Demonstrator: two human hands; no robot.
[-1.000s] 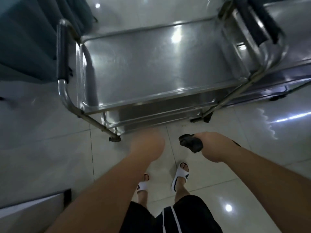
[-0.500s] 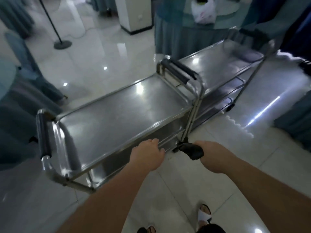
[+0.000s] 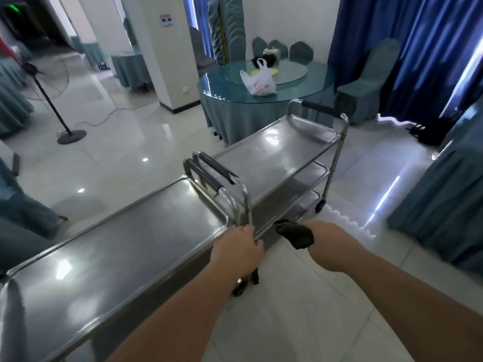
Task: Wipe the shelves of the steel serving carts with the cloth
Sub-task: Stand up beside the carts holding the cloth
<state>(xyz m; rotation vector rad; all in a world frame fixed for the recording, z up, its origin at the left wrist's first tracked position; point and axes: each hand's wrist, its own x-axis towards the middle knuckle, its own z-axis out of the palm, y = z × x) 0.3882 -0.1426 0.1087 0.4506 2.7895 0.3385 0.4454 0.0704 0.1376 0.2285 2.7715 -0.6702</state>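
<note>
Cloth (image 3: 295,235) first: a small dark rag, bunched in the right hand (image 3: 322,240), whose fingers curl round it just off the near corner of the far cart (image 3: 277,163), low beside its lower shelves and touching no steel that I can make out. Only the head view to go on, so that's where we look. The left hand (image 3: 236,250) is out in front at the corner of the near cart (image 3: 117,252), fingers bent over the upright post below the padded handles (image 3: 209,176); a light hold on the frame is my reading, though the fingertips are partly hidden behind the tube. The two carts stand end to end, handles just beside each other, running away toward a round glass-topped table (image 3: 217,90) with a white plastic bag (image 3: 257,83) on it. Both top shelves shine under the ceiling lights and carry nothing. Whether that shine means wiped or merely polished steel, I cannot tell; no streaks, no damp patches show. My call: the wiping stroke is not under way right now, with the cloth clear of every shelf. The far cart's middle and bottom shelves sit in shadow, as does the near cart's underside, so I would count those as work left.
</note>
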